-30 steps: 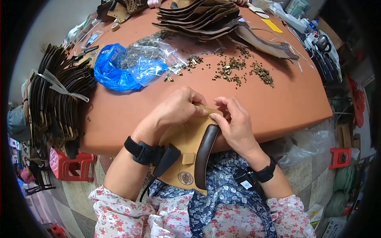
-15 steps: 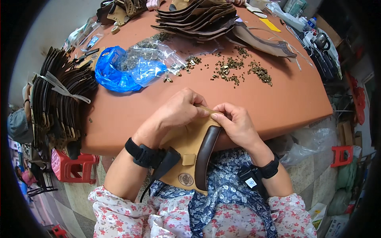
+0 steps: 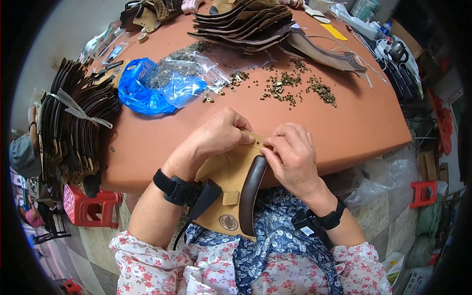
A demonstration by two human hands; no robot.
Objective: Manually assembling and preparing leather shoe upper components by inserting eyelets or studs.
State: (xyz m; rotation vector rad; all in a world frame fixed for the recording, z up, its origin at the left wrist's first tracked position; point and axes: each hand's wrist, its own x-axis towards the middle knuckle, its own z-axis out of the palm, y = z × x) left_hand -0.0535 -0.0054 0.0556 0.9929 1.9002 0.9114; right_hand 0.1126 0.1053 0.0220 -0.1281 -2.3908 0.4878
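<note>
At the far left, a bundle of dark, flat pieces (image 3: 73,130) is bound with a pale tie (image 3: 78,109); a red stool (image 3: 93,209) stands below it. Next, on the orange-brown tabletop (image 3: 354,123), lies a blue plastic bag (image 3: 140,96), adjoined by a clear bag (image 3: 184,69) of small parts. The left hand (image 3: 219,130), its wrist fitted with a black strap (image 3: 174,189), is clamped between thumb and fingers on the upper end of a tan piece (image 3: 237,179). This piece is positioned at the near table edge and extends down over the patterned apron (image 3: 285,221); a dark brown padded strip (image 3: 253,196) runs along its right side. A small dark round spot shows near its upper end. Loose brass-coloured parts (image 3: 282,86) lie beyond the hands. The right hand (image 3: 294,153) has thumb and forefinger tips close together at the piece's upper right edge; whether they clamp it cannot be told.
</note>
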